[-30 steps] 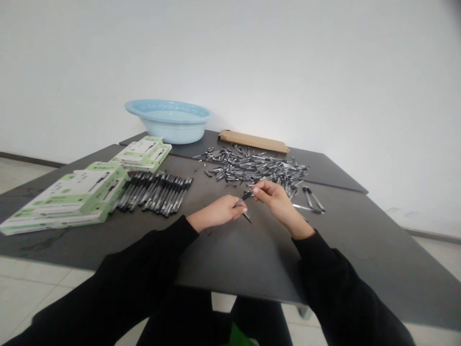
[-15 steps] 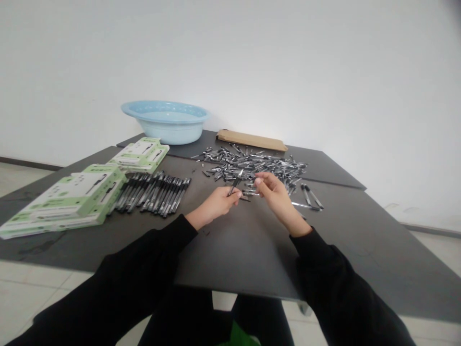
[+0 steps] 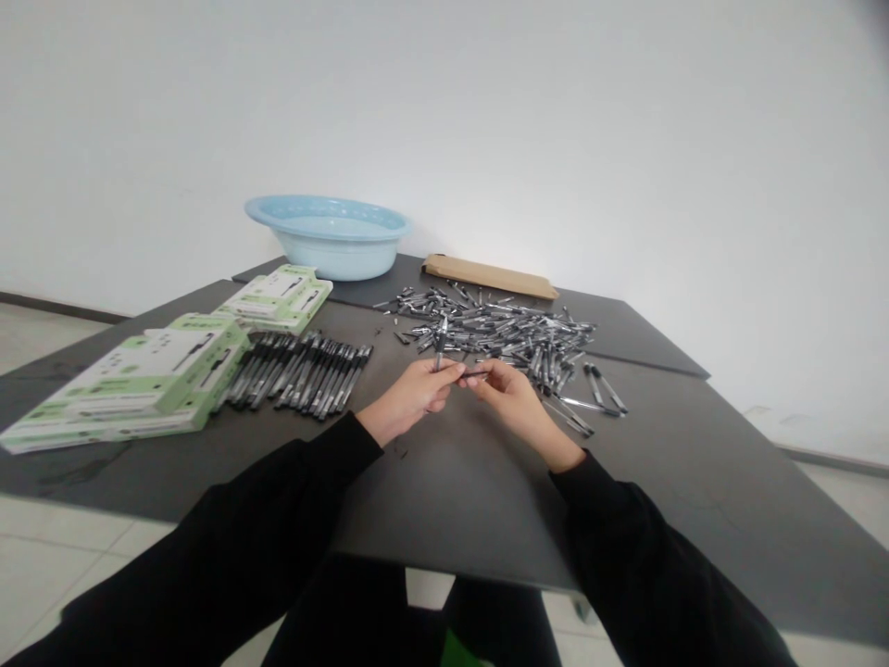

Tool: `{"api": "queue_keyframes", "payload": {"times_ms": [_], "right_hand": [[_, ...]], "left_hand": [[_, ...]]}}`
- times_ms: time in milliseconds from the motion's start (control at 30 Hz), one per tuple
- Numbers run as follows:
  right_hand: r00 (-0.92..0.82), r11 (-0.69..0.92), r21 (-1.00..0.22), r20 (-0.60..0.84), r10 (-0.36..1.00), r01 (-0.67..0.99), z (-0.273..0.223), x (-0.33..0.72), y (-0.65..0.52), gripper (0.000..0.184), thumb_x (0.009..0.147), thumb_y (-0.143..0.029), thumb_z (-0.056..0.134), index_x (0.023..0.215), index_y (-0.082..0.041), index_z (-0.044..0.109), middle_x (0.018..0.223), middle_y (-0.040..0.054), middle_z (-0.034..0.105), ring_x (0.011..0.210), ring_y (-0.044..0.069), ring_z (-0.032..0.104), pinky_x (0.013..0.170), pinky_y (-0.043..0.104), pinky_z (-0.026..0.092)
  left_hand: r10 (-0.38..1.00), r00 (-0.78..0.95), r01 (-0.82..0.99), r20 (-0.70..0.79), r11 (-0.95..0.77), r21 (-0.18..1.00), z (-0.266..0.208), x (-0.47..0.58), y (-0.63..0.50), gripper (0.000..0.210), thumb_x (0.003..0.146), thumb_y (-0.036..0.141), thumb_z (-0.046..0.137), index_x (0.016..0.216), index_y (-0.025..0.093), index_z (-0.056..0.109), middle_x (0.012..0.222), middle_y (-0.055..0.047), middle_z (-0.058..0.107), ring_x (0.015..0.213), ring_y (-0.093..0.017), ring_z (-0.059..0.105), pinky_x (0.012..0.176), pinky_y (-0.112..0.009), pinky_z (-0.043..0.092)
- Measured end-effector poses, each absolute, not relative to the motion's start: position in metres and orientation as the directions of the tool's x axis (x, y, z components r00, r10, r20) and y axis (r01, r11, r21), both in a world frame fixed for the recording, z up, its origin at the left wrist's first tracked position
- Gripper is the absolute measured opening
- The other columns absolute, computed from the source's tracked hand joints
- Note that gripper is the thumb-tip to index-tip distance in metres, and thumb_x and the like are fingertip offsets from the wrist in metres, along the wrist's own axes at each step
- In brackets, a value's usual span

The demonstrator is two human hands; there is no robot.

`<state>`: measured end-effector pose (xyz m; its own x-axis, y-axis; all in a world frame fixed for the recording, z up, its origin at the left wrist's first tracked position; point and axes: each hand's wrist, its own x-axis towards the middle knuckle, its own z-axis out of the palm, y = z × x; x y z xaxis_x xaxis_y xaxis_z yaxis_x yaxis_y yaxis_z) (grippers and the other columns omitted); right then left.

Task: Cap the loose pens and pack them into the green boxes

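Gel pen [image 3: 441, 343] juts up from the left hand [image 3: 415, 394] gripping it, long axis pointing away toward the loose pen pile [image 3: 504, 326] on the counter [image 3: 444, 491]; just rightward, the right hand [image 3: 515, 403] pinches a slim dark piece [image 3: 477, 374], crosswise, not clearly identifiable.

Green-and-white boxes [image 3: 131, 375], light-blue basin [image 3: 340, 250]

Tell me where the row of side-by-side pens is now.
In the head view, the row of pens lies on the dark table to the person's left, between the green-and-white boxes and the left hand.
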<state>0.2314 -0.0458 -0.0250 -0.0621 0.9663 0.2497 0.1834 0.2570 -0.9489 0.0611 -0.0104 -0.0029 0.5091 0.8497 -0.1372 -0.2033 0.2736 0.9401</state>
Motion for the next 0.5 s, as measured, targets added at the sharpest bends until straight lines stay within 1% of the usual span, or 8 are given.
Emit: {"api": "queue_keyframes", "payload": {"times_ms": [133,267,367,433,500], "right_hand": [[0.008,0.258,-0.949,0.263,0.965,0.180,-0.023,0.226,-0.047,0.035,0.076,-0.053,0.073,0.088,-0.022,0.061,0.081,0.0029,0.071,0.073,0.017,0.062,0.068,0.031,0.047],[0.011,0.263,-0.956,0.267,0.964,0.130,-0.019,0.224,-0.049,0.033,0.077,-0.052,0.073,0.085,-0.021,0.062,0.081,0.0040,0.072,0.079,0.019,0.065,0.075,0.034,0.050],[0.072,0.248,-0.958,0.260,0.963,0.145,-0.014,0.228,-0.049,0.035,0.075,-0.052,0.075,0.085,-0.021,0.062,0.079,0.0033,0.070,0.074,0.018,0.065,0.073,0.034,0.051],[0.118,0.234,-0.961,0.252,0.961,0.149,-0.009,0.233,-0.048,0.037,0.073,-0.053,0.075,0.086,-0.020,0.062,0.079,0.0033,0.070,0.071,0.017,0.065,0.069,0.033,0.051],[0.137,0.215,-0.969,0.231,0.963,0.124,-0.002,0.240,-0.047,0.038,0.072,-0.052,0.076,0.086,-0.020,0.061,0.084,0.0052,0.072,0.073,0.018,0.067,0.069,0.032,0.051]], "left_hand": [[0.858,0.497,-0.147,-0.133,0.234,0.961,-0.007,0.061,-0.010,0.021,0.082,0.031,0.071,0.080,0.012,0.061,0.066,0.002,0.056,0.040,0.000,0.027,0.039,-0.018,0.016],[0.856,0.509,-0.094,-0.091,0.160,0.983,-0.010,0.061,-0.009,0.023,0.084,0.034,0.068,0.081,0.012,0.062,0.063,0.004,0.051,0.040,-0.001,0.027,0.039,-0.018,0.018],[0.865,0.497,-0.028,-0.066,0.092,0.995,-0.011,0.061,-0.009,0.030,0.087,0.040,0.062,0.080,0.012,0.062,0.059,0.005,0.045,0.040,-0.002,0.025,0.039,-0.019,0.018],[0.863,0.502,0.001,-0.053,0.061,0.998,-0.010,0.061,-0.010,0.032,0.090,0.043,0.055,0.083,0.012,0.062,0.065,0.002,0.051,0.040,-0.002,0.026,0.038,-0.019,0.019],[0.856,0.515,0.021,-0.035,0.029,0.999,-0.010,0.061,-0.011,0.029,0.092,0.040,0.049,0.091,0.013,0.060,0.073,0.000,0.057,0.040,-0.003,0.031,0.038,-0.020,0.021]]}}
